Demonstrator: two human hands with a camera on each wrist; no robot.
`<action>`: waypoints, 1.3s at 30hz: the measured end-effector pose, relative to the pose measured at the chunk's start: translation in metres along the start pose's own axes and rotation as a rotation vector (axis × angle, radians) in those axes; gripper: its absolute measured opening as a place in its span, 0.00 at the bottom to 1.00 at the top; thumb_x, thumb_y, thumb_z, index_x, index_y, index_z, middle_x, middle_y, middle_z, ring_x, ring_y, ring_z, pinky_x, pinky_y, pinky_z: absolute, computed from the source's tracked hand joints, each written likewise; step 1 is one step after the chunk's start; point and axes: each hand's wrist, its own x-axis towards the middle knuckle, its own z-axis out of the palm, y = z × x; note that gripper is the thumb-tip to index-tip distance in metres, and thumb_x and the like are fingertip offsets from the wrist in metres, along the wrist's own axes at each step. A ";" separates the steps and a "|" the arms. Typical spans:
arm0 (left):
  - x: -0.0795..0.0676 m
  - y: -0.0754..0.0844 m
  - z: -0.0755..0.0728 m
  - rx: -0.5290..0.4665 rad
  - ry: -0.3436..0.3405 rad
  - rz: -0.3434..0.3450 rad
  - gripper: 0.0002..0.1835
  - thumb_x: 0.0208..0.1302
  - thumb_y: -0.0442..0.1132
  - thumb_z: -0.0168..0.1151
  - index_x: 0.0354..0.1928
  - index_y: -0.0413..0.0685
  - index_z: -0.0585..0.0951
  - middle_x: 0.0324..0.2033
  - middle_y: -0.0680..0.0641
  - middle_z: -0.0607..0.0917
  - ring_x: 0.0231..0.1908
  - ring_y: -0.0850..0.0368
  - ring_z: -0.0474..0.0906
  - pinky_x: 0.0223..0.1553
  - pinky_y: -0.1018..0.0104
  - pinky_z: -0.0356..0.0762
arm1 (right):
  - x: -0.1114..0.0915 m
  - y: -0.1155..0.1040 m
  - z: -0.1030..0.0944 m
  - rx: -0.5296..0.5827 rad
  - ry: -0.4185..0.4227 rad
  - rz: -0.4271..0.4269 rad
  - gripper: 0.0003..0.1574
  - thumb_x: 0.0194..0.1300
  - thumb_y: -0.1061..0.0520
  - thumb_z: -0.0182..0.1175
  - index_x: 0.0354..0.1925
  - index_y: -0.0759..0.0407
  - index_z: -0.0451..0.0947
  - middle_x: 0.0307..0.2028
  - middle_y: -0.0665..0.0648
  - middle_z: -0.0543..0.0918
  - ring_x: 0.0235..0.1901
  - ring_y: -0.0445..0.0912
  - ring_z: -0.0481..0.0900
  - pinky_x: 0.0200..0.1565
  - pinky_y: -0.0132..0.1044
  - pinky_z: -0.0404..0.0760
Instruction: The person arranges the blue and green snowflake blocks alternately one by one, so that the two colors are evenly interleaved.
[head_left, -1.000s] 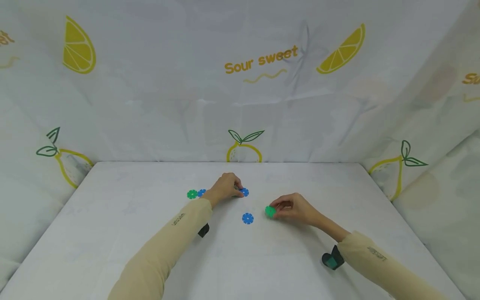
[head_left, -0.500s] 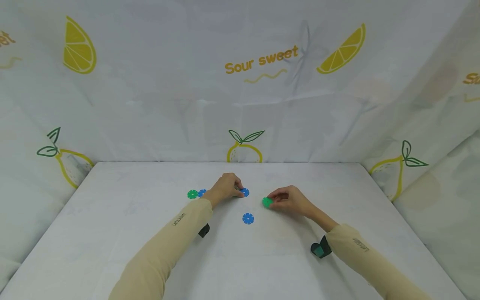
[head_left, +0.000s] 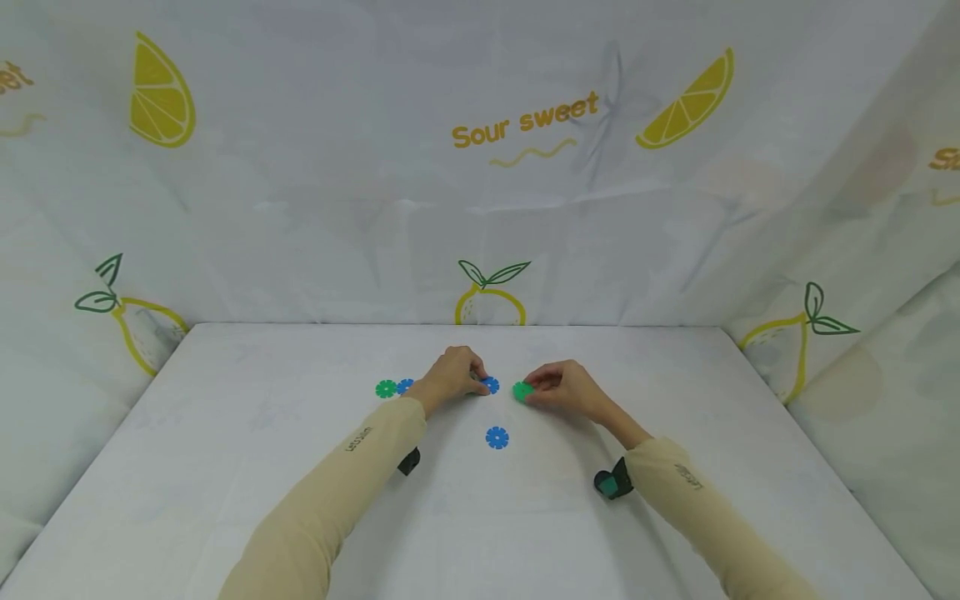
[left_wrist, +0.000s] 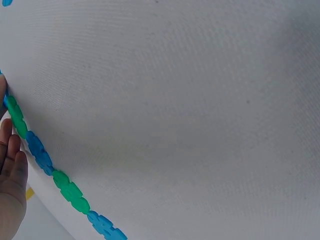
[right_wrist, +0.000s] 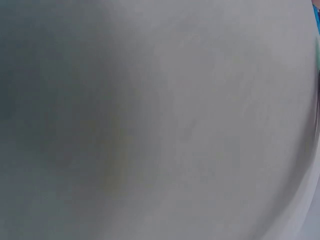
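In the head view my left hand point(head_left: 450, 372) pinches a blue notched snowflake disc point(head_left: 492, 385) between thumb and fingers at the far part of the table. The left wrist view shows a row of alternating discs running from that hand, among them a green disc point(left_wrist: 71, 191) and a blue disc point(left_wrist: 39, 152). Part of this row is hidden behind the left hand in the head view. Just right of the left hand's disc, my right hand point(head_left: 567, 389) holds a green snowflake disc point(head_left: 522, 392) by its right edge, with a small gap between the two discs.
A loose blue disc point(head_left: 497, 437) lies nearer to me, below the hands. The row's left end shows a green disc point(head_left: 386, 389) beside the left forearm. White cloth with lemon prints point(head_left: 490, 307) hangs behind the white table point(head_left: 187, 467).
My right hand has carried the green disc leftward and away from me, up close to the blue disc at the left hand. The left hand has stayed in place.
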 end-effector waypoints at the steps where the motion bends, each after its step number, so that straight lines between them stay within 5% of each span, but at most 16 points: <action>1: 0.000 0.000 0.000 -0.001 -0.002 0.001 0.07 0.52 0.37 0.74 0.33 0.45 0.86 0.36 0.51 0.84 0.36 0.58 0.74 0.47 0.62 0.75 | 0.001 -0.001 0.001 0.014 0.004 0.023 0.18 0.54 0.59 0.72 0.43 0.64 0.83 0.36 0.55 0.85 0.34 0.44 0.81 0.40 0.31 0.79; 18: -0.001 0.002 -0.002 -0.011 -0.013 -0.015 0.08 0.54 0.38 0.73 0.36 0.44 0.86 0.38 0.50 0.84 0.38 0.57 0.73 0.47 0.62 0.75 | 0.011 -0.020 0.009 0.129 0.057 0.175 0.18 0.57 0.61 0.69 0.45 0.68 0.81 0.38 0.60 0.85 0.37 0.44 0.81 0.41 0.33 0.80; 31: -0.001 0.002 -0.003 -0.001 -0.021 -0.035 0.09 0.54 0.38 0.73 0.37 0.44 0.86 0.39 0.49 0.84 0.39 0.57 0.73 0.49 0.62 0.75 | 0.019 -0.028 0.017 -0.063 0.118 0.238 0.16 0.52 0.58 0.73 0.40 0.64 0.83 0.31 0.55 0.85 0.32 0.44 0.77 0.38 0.34 0.74; 39: 0.000 0.003 -0.002 0.005 -0.029 -0.042 0.09 0.54 0.38 0.73 0.37 0.45 0.86 0.40 0.49 0.84 0.39 0.57 0.73 0.49 0.62 0.75 | 0.020 -0.031 0.016 -0.083 0.117 0.277 0.18 0.51 0.58 0.74 0.41 0.63 0.83 0.32 0.54 0.84 0.33 0.45 0.77 0.36 0.34 0.74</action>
